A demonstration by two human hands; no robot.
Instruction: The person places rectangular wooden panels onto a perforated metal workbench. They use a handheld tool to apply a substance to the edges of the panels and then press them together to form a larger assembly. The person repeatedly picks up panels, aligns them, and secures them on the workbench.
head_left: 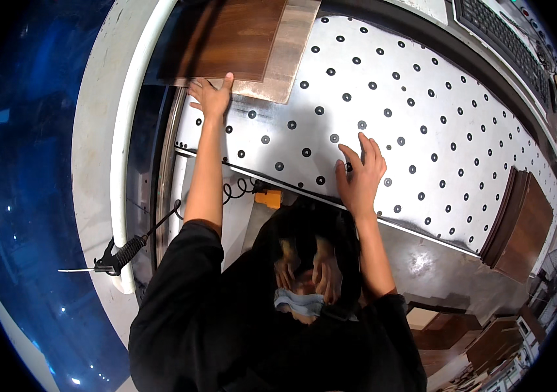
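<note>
A dark brown wood-grain panel (226,39) lies on top of a paler, light-brown board (282,81) at the far left of a white table (383,65) studded with black round spots. My left hand (210,99) rests its spread fingers on the near edge of these boards, close to their left corner. My right hand (362,175) is over the table's near edge, fingers apart, with nothing in it. I cannot tell whether its fingertips touch the surface.
Dark brown boards (520,222) are stacked at the table's right end. A black keyboard (500,39) lies at the far right. An air gun (118,258) hangs by a white rail (122,137) on my left. Below the near edge sits an orange box (269,198); more panels (445,330) stand lower right.
</note>
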